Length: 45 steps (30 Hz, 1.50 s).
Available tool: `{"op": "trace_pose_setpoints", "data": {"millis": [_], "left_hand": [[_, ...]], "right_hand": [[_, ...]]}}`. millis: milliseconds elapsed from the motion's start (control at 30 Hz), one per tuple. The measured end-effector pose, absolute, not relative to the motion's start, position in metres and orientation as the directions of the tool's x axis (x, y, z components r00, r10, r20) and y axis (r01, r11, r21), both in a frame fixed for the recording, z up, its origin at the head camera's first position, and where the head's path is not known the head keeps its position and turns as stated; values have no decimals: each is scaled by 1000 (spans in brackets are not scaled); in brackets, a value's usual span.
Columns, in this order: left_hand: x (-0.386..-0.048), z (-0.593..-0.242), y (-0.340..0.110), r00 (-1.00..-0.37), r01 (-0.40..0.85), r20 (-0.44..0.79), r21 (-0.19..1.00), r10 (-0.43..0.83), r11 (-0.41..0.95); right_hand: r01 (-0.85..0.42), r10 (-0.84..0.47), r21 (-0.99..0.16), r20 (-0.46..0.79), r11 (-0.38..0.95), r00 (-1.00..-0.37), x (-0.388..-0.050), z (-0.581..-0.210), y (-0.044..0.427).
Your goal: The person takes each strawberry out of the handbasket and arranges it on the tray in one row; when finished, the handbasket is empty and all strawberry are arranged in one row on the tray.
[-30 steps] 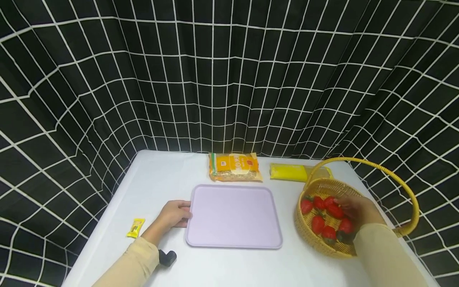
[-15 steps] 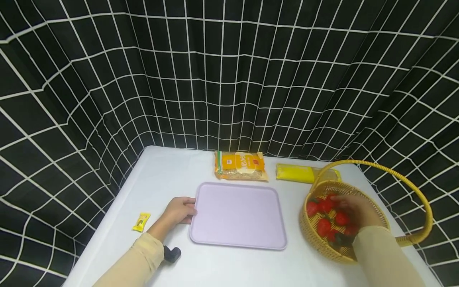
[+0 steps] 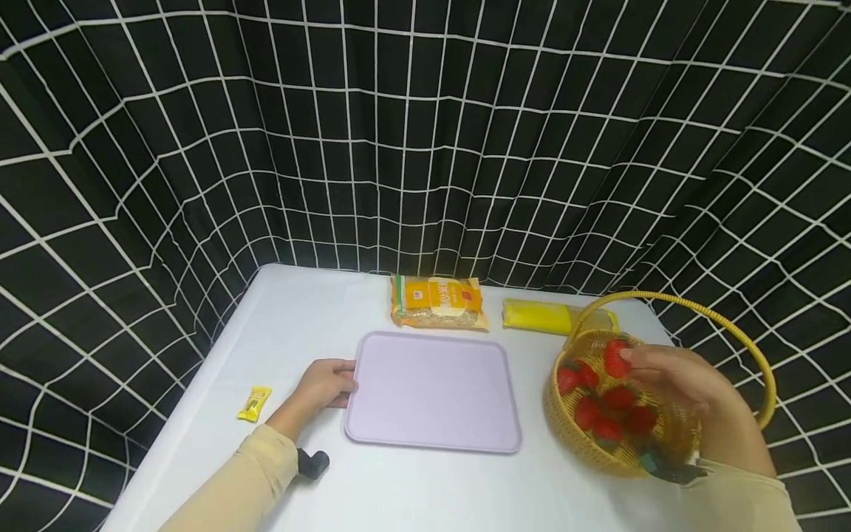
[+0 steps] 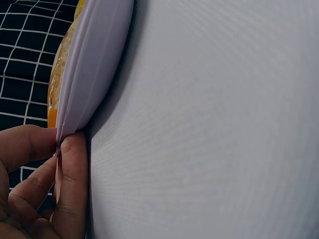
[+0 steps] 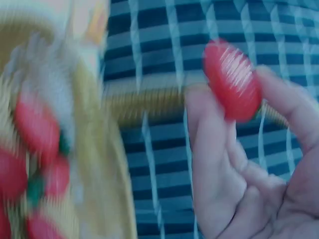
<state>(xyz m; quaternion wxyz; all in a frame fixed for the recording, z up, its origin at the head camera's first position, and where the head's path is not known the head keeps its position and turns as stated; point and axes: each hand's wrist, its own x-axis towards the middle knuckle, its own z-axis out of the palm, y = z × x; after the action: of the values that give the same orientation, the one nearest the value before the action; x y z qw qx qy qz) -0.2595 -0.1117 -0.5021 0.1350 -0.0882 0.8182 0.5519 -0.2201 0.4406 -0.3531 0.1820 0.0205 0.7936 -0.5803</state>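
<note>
My left hand (image 3: 323,385) pinches the left rim of a pale lilac tray (image 3: 432,391) that lies on the table. In the left wrist view the thumb is on one side of the rim (image 4: 94,64) and fingers on the other. Above the wicker basket (image 3: 578,443) at the right, my right hand (image 3: 691,384) pinches a red strawberry (image 3: 616,358) between thumb and fingertips. That strawberry (image 5: 233,81) shows clear of the others in the right wrist view. Several more strawberries (image 3: 620,397) lie in the basket, blurred in the right wrist view.
An orange bag of grain (image 3: 439,303) lies behind the tray. To its right is a yellow packet (image 3: 538,316), partly behind the basket's tall arched handle (image 3: 725,325). A small yellow wrapped snack (image 3: 255,404) lies at the left. Black gridded curtain (image 3: 425,148) surrounds the white table (image 3: 412,488).
My right hand has risen out of the basket with a strawberry between its fingers. The left hand still holds the tray's rim. The head view has shifted slightly.
</note>
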Motion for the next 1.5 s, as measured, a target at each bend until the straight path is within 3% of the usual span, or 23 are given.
{"op": "trace_pose_setpoints", "data": {"millis": [100, 267, 433, 600, 900, 1500], "left_hand": [[-259, -501, -116, -950, -292, -312, 879, -9, 377], [-260, -504, -117, -951, -283, -309, 885, 11, 369], [-259, -505, -114, -953, -277, -304, 892, 19, 358], [-260, -503, -112, -956, -233, -281, 900, 81, 369], [-259, -500, -115, -952, -219, -279, 907, 124, 359], [-259, -503, -116, -952, -222, -282, 901, 116, 372]], "right_hand": [[163, -325, -947, -251, 276, -912, -224, -356, 392], [178, -388, -929, -303, 325, -870, -249, -378, 283], [269, -305, -900, -378, 343, -874, -275, -421, 172], [286, -164, -867, -378, 409, -911, -287, -452, 104], [210, -93, -818, -303, 535, -948, -285, -462, 65], [237, -50, -793, -319, 561, -946, -284, -463, 51]]}}
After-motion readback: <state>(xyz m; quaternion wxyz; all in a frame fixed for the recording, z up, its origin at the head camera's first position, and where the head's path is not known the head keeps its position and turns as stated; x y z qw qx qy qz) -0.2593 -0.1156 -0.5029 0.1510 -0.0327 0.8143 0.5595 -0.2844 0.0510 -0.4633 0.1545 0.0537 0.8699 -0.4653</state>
